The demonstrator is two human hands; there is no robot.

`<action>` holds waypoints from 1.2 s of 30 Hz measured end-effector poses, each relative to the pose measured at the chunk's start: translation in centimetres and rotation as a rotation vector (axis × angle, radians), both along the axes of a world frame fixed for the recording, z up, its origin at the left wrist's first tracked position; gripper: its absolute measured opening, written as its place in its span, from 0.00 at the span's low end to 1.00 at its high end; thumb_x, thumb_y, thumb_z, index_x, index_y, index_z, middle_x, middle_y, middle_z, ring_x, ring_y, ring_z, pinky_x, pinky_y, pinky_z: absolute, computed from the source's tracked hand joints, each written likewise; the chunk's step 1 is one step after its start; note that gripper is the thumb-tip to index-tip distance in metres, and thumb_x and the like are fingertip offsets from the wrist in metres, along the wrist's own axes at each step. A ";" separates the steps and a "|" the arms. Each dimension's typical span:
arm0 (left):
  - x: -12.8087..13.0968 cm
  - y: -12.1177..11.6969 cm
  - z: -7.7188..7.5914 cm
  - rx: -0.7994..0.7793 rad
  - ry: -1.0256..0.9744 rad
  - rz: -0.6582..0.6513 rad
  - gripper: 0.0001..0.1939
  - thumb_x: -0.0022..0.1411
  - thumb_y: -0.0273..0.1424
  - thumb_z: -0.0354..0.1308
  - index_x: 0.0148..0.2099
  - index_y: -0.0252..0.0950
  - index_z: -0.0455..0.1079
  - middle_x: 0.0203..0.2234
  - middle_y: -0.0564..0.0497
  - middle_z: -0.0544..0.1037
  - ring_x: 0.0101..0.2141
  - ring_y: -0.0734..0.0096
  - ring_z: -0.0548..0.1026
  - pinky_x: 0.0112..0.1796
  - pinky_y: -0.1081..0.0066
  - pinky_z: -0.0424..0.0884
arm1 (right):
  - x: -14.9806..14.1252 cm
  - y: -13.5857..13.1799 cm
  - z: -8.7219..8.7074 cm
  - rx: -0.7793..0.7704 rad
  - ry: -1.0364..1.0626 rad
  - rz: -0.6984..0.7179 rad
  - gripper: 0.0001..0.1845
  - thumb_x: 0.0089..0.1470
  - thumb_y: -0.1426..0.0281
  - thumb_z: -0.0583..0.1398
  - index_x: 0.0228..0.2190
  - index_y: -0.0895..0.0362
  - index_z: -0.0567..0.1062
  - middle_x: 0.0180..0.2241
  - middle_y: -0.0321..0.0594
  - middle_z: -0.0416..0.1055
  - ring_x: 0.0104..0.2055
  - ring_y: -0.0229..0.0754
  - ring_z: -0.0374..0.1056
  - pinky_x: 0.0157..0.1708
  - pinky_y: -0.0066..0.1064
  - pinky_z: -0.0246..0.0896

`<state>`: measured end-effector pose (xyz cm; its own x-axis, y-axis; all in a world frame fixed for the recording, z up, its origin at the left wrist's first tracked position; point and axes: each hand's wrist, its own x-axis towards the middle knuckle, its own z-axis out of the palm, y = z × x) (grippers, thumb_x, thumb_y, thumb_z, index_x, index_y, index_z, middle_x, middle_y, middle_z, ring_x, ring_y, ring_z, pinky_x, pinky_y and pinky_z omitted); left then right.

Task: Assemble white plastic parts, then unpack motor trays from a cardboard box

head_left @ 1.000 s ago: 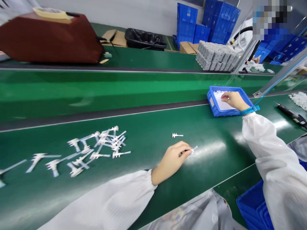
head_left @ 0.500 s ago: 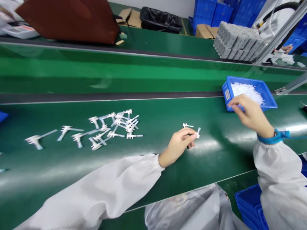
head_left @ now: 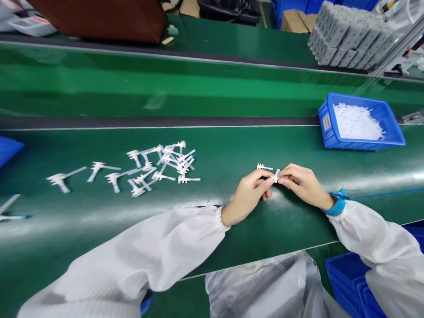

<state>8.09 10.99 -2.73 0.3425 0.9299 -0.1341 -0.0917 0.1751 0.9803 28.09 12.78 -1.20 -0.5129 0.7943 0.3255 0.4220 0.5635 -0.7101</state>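
Observation:
My left hand (head_left: 247,194) and my right hand (head_left: 303,184) meet fingertip to fingertip over the green work surface (head_left: 212,229). Between them they pinch a small white plastic part (head_left: 275,176). Whether my right hand brought a second piece is too small to tell. Another white part (head_left: 264,167) lies on the surface just behind my fingers. A blue bin (head_left: 359,122) heaped with white parts sits at the far right. A pile of similar white parts (head_left: 162,165) lies to the left.
A green conveyor belt (head_left: 165,84) runs behind the work surface. Stacked grey blocks (head_left: 351,35) stand at the back right and a dark red box (head_left: 99,17) at the back left. Blue bins (head_left: 354,282) sit at the lower right, and a blue edge (head_left: 8,148) shows at the left.
My right hand left the blue bin and came down left to meet my left hand at the white part. My view tilted downward.

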 end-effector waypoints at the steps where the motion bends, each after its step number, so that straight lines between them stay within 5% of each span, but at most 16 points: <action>1: 0.0 -0.1 -0.1 0.023 0.028 0.002 0.16 0.64 0.43 0.60 0.42 0.34 0.71 0.19 0.56 0.72 0.20 0.77 0.71 0.23 0.76 0.67 | 0.0 0.0 -0.1 0.004 0.007 -0.005 0.10 0.66 0.63 0.59 0.37 0.56 0.77 0.31 0.38 0.73 0.29 0.34 0.68 0.29 0.25 0.63; 8: 0.2 -0.8 -0.1 0.295 0.345 0.026 0.08 0.70 0.34 0.52 0.44 0.37 0.70 0.28 0.55 0.75 0.22 0.79 0.72 0.28 0.75 0.69 | -0.5 -0.4 -0.6 -0.049 0.064 -0.038 0.05 0.63 0.68 0.62 0.35 0.57 0.77 0.31 0.37 0.73 0.29 0.33 0.67 0.27 0.23 0.61; 14: 0.1 -1.0 -0.2 0.407 0.412 0.008 0.05 0.70 0.29 0.52 0.45 0.37 0.68 0.27 0.57 0.75 0.23 0.78 0.73 0.34 0.75 0.71 | -0.7 -0.7 -0.6 -0.060 0.040 -0.055 0.07 0.63 0.67 0.62 0.35 0.57 0.78 0.31 0.37 0.73 0.27 0.32 0.66 0.25 0.24 0.61; 23: 0.2 -0.8 -0.1 0.293 0.367 0.010 0.05 0.70 0.30 0.52 0.38 0.37 0.66 0.19 0.61 0.70 0.20 0.80 0.69 0.30 0.77 0.66 | 0.2 0.0 0.2 0.116 -0.035 0.028 0.06 0.63 0.70 0.62 0.37 0.57 0.80 0.32 0.39 0.77 0.31 0.35 0.71 0.33 0.26 0.66; 36: 0.2 -0.8 0.4 0.168 0.299 -0.022 0.08 0.68 0.36 0.54 0.37 0.38 0.63 0.20 0.60 0.70 0.19 0.78 0.70 0.28 0.75 0.67 | 0.8 0.7 0.1 0.132 -0.019 0.082 0.06 0.62 0.73 0.63 0.35 0.56 0.81 0.33 0.39 0.79 0.34 0.36 0.74 0.36 0.26 0.70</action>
